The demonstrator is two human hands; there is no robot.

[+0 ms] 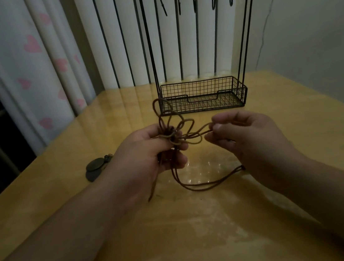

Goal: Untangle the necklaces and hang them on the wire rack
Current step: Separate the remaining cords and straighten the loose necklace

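Observation:
A tangle of brown cord necklaces (184, 126) is bunched above the wooden table (201, 225). My left hand (145, 153) grips the knotted middle of the bundle, and loose strands hang from it onto the table. My right hand (243, 134) pinches one loop drawn out to the right of the knot. Behind the hands stands the black wire rack (203, 97) with a mesh basket at its base. Its top bar carries several bare hooks (195, 3). Round dark pendants (96, 165) lie on the table left of my left wrist.
A striped curtain hangs behind the rack, and a curtain printed with pink hearts (30, 45) hangs at the left. The table's left edge (31, 164) runs close to the pendants. A pale wall stands to the right.

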